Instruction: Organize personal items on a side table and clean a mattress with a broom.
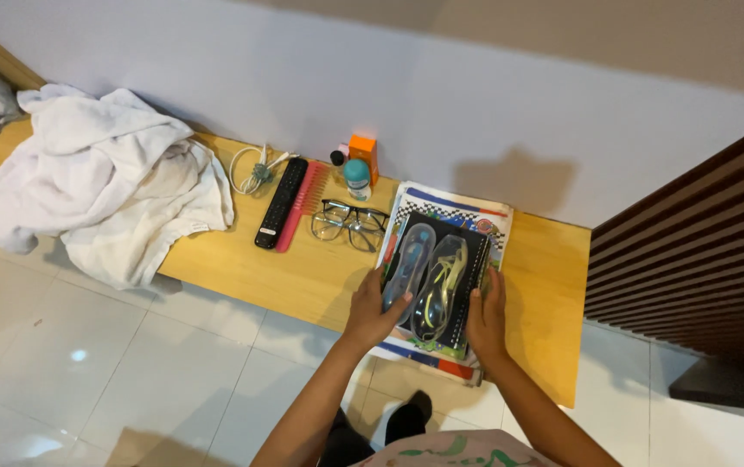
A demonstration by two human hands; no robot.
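We steady a stack of books from both sides.

Our left hand [372, 313] and right hand [486, 320] each keep a clamped grip on the stack [441, 277], keeping two clear cases [428, 275] level beside the glasses [348, 223].

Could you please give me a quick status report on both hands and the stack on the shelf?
Left hand and right hand grip the black spiral notebook stack's sides. Two clear plastic cases lie on top. Black-framed glasses lie beside it.
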